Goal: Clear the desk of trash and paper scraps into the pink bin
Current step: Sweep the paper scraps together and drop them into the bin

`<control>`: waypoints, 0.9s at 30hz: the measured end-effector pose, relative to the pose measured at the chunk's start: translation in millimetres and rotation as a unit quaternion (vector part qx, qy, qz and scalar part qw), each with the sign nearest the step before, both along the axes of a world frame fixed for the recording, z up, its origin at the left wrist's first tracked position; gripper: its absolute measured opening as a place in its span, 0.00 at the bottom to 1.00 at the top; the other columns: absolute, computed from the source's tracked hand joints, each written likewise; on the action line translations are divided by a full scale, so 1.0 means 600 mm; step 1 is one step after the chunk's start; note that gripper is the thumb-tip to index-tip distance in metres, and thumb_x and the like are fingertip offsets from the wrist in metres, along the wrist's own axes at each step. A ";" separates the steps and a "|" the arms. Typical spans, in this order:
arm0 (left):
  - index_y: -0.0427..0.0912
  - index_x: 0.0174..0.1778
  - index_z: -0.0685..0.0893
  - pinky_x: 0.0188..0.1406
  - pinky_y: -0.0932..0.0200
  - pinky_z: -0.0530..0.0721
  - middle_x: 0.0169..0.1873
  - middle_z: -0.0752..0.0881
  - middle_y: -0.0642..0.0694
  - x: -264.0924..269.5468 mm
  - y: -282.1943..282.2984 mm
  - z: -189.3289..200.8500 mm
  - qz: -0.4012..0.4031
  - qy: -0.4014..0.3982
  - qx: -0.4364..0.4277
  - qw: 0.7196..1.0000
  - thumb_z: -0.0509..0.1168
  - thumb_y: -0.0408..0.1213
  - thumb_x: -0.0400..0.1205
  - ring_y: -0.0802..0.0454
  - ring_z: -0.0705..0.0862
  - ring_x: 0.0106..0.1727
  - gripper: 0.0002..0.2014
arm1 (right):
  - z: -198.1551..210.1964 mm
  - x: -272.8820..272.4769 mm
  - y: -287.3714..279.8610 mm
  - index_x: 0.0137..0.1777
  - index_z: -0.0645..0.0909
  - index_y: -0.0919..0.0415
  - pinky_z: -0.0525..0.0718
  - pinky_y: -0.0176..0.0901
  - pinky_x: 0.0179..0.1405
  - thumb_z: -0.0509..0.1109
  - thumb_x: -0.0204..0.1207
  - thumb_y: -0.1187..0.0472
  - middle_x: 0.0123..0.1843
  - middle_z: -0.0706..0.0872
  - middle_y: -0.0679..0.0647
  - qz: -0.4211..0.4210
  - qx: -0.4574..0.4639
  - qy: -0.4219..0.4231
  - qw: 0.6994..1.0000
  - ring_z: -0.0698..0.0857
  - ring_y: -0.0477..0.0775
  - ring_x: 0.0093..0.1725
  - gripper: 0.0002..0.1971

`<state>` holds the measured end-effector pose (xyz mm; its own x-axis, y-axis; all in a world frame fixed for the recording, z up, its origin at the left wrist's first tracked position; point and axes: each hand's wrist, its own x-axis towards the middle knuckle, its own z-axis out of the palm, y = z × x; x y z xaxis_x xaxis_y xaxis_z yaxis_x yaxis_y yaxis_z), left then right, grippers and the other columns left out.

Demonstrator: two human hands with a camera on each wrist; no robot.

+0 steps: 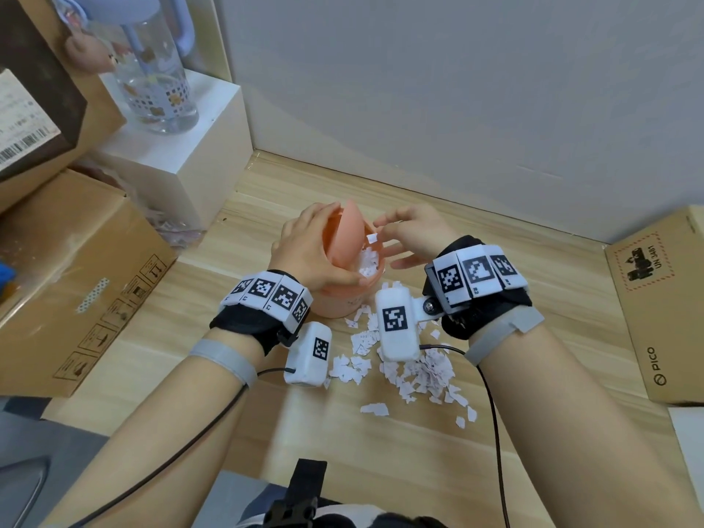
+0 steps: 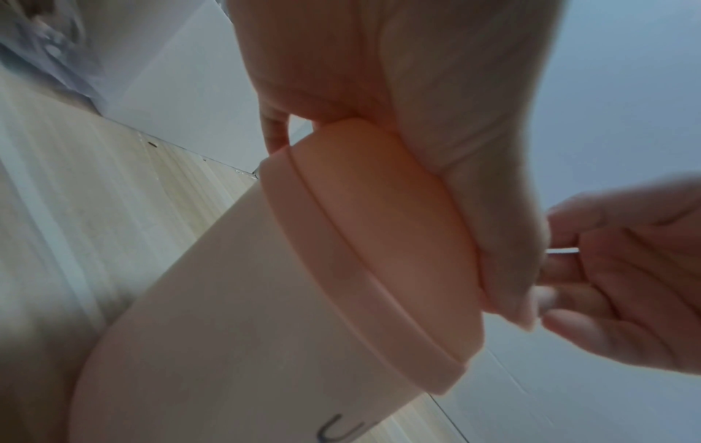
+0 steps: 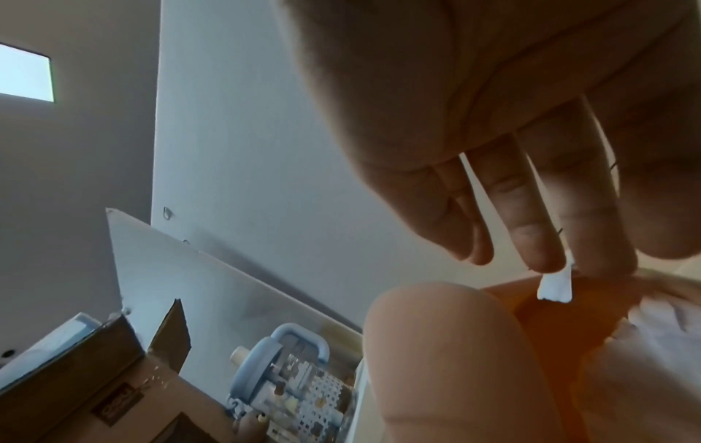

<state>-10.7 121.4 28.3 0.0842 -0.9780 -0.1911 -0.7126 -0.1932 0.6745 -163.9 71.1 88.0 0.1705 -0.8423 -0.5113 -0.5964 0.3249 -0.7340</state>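
Head view: one pink bin [image 1: 339, 299], two hands, countless scraps [image 1: 415, 375]

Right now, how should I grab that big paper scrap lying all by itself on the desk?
Pinch the big scrap from above by its near long edge. It lies flat on the desk, apart from the pile, so probably a fingertip must slide under that edge first. The right hand, now pinching a small scrap, looks nearer.

Both hands [image 1: 316, 253] [image 1: 413, 236] raised, fingers curled

water bottle [image 1: 156, 70], white box [image 1: 183, 154], cardboard boxes [image 1: 68, 276]
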 end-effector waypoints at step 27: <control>0.55 0.73 0.68 0.71 0.44 0.70 0.73 0.71 0.53 0.008 -0.016 -0.036 0.072 0.018 -0.066 0.995 0.72 0.66 0.46 0.46 0.69 0.73 0.56 | -0.312 -0.106 0.124 0.53 0.81 0.42 0.51 0.44 0.63 0.78 0.61 0.55 0.71 0.68 0.44 0.190 -0.158 0.111 0.963 0.59 0.51 0.72 0.19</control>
<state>-5.7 111.7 6.8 0.2208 -0.9731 -0.0663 -0.6595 -0.1990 0.7249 -227.4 145.5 -99.3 0.4131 -0.8603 -0.2987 -0.7813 -0.1662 -0.6016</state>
